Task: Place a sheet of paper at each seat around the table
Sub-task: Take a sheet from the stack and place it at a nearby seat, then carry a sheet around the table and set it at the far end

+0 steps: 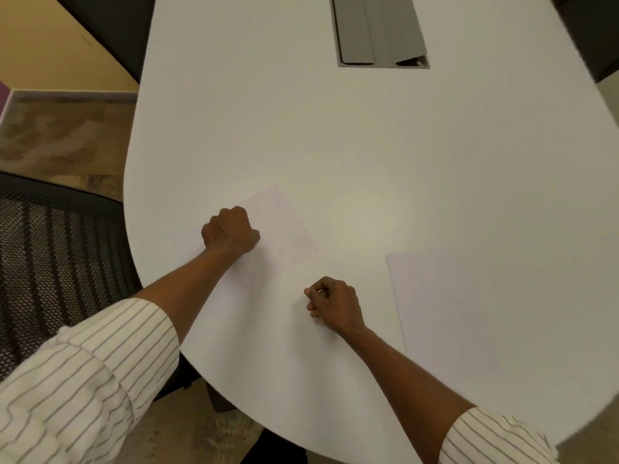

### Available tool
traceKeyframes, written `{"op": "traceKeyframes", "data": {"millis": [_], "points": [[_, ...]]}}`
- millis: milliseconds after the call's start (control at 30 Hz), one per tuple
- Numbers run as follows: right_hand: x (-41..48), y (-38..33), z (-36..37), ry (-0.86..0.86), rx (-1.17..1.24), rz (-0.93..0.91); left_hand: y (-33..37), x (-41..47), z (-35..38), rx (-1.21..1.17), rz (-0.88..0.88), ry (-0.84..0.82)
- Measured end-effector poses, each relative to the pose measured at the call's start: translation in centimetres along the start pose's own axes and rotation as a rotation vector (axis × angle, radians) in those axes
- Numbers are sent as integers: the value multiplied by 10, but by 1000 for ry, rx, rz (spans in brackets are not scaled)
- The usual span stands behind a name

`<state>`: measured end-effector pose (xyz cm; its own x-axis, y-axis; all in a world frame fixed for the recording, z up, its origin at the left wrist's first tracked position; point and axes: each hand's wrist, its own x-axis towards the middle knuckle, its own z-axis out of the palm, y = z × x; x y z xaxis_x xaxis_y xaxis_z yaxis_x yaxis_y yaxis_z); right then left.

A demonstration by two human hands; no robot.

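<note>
A white sheet of paper [284, 226] lies flat near the left edge of the white table [368, 145], in front of a black mesh chair [57, 262]. My left hand [231, 234] rests on this sheet as a closed fist. My right hand [333, 304] is on the bare tabletop just right of the sheet. Its fingers are curled, thumb against forefinger, and nothing shows between them. A second sheet [469, 313] lies flat to the right of that hand, near the table's front edge.
A grey cable hatch [382, 31] is set into the middle of the table at the back. Dark chair backs stand at the top left [110, 31] and top right [589, 35]. Brown carpet [60, 139] lies left of the table.
</note>
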<state>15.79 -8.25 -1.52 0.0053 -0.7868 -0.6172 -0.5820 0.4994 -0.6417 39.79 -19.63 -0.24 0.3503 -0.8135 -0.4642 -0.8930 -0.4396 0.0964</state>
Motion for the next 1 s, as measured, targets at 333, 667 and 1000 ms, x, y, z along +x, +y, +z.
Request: {"op": "traceKeyframes", "data": {"millis": [333, 667, 1000], "points": [[-24, 73, -116, 254, 129, 39, 100, -112, 47, -249, -12, -343], [-31, 174, -222, 297, 26, 103, 199, -219, 118, -346, -64, -390], [-16, 226, -283, 349, -237, 145, 275, -267, 160, -526, -309, -242]]}}
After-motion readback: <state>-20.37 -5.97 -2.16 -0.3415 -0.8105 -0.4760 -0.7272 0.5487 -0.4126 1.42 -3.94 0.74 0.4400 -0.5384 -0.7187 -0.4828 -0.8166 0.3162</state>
